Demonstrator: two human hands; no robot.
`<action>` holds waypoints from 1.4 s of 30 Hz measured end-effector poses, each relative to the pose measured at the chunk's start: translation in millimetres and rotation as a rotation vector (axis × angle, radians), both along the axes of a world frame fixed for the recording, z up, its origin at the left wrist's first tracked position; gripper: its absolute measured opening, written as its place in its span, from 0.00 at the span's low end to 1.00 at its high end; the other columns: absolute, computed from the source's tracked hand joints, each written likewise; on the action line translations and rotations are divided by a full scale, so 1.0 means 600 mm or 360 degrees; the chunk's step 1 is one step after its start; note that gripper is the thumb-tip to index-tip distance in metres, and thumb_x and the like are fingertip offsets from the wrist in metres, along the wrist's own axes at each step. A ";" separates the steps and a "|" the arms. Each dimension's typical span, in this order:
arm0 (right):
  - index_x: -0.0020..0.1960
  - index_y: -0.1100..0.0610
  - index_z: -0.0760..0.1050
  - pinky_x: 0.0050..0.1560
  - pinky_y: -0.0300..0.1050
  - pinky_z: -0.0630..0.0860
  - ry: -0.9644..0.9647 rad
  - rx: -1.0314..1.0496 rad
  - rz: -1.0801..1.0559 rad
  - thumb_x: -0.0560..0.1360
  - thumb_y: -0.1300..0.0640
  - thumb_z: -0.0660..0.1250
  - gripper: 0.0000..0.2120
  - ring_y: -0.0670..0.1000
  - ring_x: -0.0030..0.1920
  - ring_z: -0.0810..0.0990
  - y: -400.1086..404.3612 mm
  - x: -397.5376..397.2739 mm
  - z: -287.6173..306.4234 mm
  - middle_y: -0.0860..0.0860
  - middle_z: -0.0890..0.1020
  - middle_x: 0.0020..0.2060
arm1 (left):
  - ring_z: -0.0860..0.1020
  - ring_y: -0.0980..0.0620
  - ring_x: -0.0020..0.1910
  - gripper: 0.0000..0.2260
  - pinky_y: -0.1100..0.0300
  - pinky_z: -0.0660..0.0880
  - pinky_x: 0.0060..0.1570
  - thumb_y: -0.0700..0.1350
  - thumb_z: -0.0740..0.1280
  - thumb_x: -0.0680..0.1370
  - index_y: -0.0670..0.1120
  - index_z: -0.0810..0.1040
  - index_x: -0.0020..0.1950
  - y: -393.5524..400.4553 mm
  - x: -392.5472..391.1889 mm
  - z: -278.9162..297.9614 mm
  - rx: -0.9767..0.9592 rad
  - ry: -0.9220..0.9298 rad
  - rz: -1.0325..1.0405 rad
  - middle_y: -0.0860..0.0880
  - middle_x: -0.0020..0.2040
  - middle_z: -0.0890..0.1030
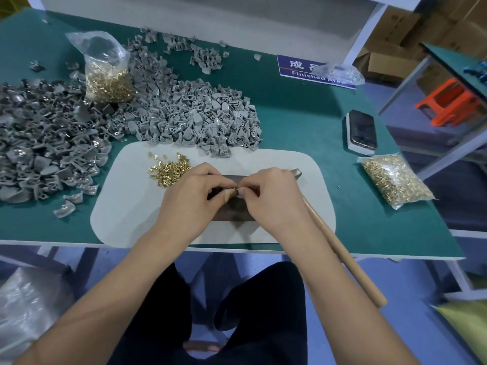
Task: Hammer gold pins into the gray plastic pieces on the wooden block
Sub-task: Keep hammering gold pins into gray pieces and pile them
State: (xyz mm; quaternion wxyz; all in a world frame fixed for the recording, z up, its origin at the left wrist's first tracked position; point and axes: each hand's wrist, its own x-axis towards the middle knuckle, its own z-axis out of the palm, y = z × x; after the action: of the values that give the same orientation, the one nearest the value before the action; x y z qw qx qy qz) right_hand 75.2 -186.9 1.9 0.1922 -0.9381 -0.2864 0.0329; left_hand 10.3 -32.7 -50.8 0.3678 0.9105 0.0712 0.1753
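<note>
At frame centre, our left hand (196, 189) and right hand (268, 192) pinch a small gray plastic piece (228, 194) over the wooden block (232, 210); light, stiff, best held by edges. Hammer (340, 248) lies unheld.

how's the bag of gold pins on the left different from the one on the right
The left bag stands upright among the gray plastic pieces, its top open and crumpled; the right bag lies flat on the green table, apart from the piles. The left bag is filled only in its lower part; the right bag is spread full. Both are clear plastic holding gold pins.
</note>
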 end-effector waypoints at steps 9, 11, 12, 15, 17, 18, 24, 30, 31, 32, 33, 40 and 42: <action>0.49 0.52 0.86 0.46 0.38 0.75 0.0218 0.0588 -0.0096 0.76 0.58 0.73 0.04 0.44 0.42 0.81 -0.026 0.000 -0.016 0.42 0.84 0.39 | 0.70 0.61 0.42 0.02 0.60 0.66 0.37 0.56 0.73 0.76 0.63 0.84 0.48 -0.003 -0.004 0.011 0.0156 0.0035 0.0052 0.61 0.44 0.77; 0.55 0.54 0.85 0.48 0.40 0.78 0.0046 0.0940 -0.0359 0.78 0.58 0.72 0.07 0.46 0.46 0.82 -0.063 -0.002 -0.023 0.44 0.85 0.45 | 0.70 0.62 0.43 0.02 0.60 0.66 0.36 0.57 0.72 0.76 0.62 0.83 0.47 -0.003 -0.005 0.011 0.0180 0.0049 0.0055 0.62 0.44 0.76; 0.58 0.53 0.84 0.49 0.44 0.78 -0.0164 0.0893 -0.0538 0.79 0.57 0.70 0.09 0.49 0.50 0.81 -0.084 -0.002 -0.030 0.46 0.84 0.49 | 0.70 0.62 0.44 0.02 0.60 0.66 0.36 0.58 0.72 0.76 0.62 0.83 0.47 -0.003 -0.006 0.011 0.0186 0.0055 0.0055 0.62 0.44 0.76; 0.68 0.50 0.77 0.55 0.54 0.74 -0.0267 0.0059 -0.0959 0.81 0.49 0.65 0.16 0.56 0.60 0.71 -0.141 0.003 -0.055 0.52 0.77 0.59 | 0.70 0.61 0.45 0.02 0.59 0.67 0.37 0.57 0.71 0.77 0.61 0.83 0.47 -0.005 -0.005 0.012 0.0222 0.0072 0.0064 0.61 0.44 0.75; 0.66 0.50 0.78 0.54 0.55 0.74 0.0001 -0.0099 -0.0927 0.83 0.47 0.61 0.16 0.58 0.60 0.71 -0.160 0.006 -0.069 0.54 0.76 0.58 | 0.69 0.61 0.44 0.02 0.60 0.65 0.36 0.56 0.71 0.78 0.61 0.82 0.48 -0.007 -0.004 0.015 0.0259 0.0083 0.0055 0.60 0.44 0.74; 0.64 0.51 0.79 0.52 0.54 0.74 0.0043 -0.0085 -0.0847 0.83 0.47 0.60 0.15 0.57 0.59 0.71 -0.165 0.006 -0.073 0.53 0.76 0.55 | 0.69 0.62 0.44 0.02 0.61 0.64 0.36 0.57 0.70 0.78 0.61 0.82 0.48 -0.007 -0.003 0.015 0.0265 0.0090 0.0046 0.60 0.44 0.74; 0.63 0.54 0.76 0.44 0.54 0.75 -0.0082 -0.0321 -0.0606 0.84 0.51 0.60 0.12 0.61 0.48 0.77 -0.162 0.009 -0.070 0.53 0.73 0.54 | 0.69 0.61 0.44 0.04 0.60 0.65 0.36 0.57 0.70 0.78 0.60 0.83 0.49 -0.002 -0.003 0.013 0.0240 0.0130 0.0040 0.59 0.45 0.75; 0.47 0.46 0.73 0.35 0.41 0.67 0.0108 0.0613 -0.0638 0.86 0.52 0.56 0.11 0.45 0.34 0.74 -0.156 0.001 -0.053 0.46 0.77 0.38 | 0.70 0.61 0.43 0.03 0.62 0.64 0.35 0.58 0.72 0.76 0.62 0.84 0.47 0.000 -0.002 0.013 0.0201 0.0089 0.0040 0.60 0.43 0.76; 0.51 0.44 0.75 0.34 0.38 0.67 0.0233 0.0770 -0.0607 0.85 0.50 0.58 0.08 0.43 0.32 0.73 -0.154 -0.004 -0.048 0.44 0.78 0.34 | 0.70 0.61 0.42 0.03 0.64 0.64 0.35 0.58 0.72 0.76 0.62 0.84 0.47 0.001 -0.002 0.012 0.0197 0.0085 0.0044 0.61 0.43 0.76; 0.56 0.43 0.76 0.34 0.37 0.68 0.0340 0.0855 -0.0536 0.85 0.48 0.60 0.07 0.42 0.30 0.72 -0.153 -0.010 -0.044 0.44 0.77 0.32 | 0.70 0.61 0.42 0.03 0.65 0.63 0.34 0.58 0.72 0.76 0.62 0.84 0.47 0.001 -0.002 0.012 0.0196 0.0076 0.0046 0.61 0.43 0.76; 0.61 0.42 0.76 0.34 0.36 0.68 0.0400 0.0876 -0.0439 0.84 0.48 0.61 0.08 0.42 0.30 0.72 -0.152 -0.015 -0.041 0.43 0.77 0.31 | 0.71 0.61 0.42 0.03 0.65 0.63 0.34 0.58 0.72 0.76 0.62 0.84 0.47 0.001 -0.002 0.013 0.0198 0.0064 0.0044 0.61 0.42 0.76; 0.61 0.48 0.78 0.31 0.39 0.64 0.0500 0.0834 -0.0086 0.85 0.45 0.57 0.14 0.52 0.33 0.64 -0.127 -0.052 -0.028 0.46 0.66 0.31 | 0.78 0.53 0.49 0.04 0.57 0.73 0.35 0.56 0.73 0.75 0.59 0.85 0.47 0.002 -0.002 0.014 0.0409 -0.0080 -0.0001 0.58 0.42 0.80; 0.61 0.47 0.78 0.31 0.38 0.64 0.0398 0.0754 -0.0111 0.85 0.45 0.57 0.13 0.48 0.32 0.63 -0.128 -0.056 -0.026 0.46 0.65 0.30 | 0.78 0.53 0.49 0.04 0.58 0.73 0.35 0.56 0.72 0.76 0.58 0.85 0.48 0.002 -0.002 0.014 0.0427 -0.0095 -0.0008 0.58 0.43 0.80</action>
State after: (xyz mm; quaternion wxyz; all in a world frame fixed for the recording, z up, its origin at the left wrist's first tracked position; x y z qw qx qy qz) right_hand 41.7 -263.8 -13.9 0.4412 -0.8649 -0.2278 0.0738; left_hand 9.0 -31.3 -42.6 0.2452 0.9460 0.0339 0.2095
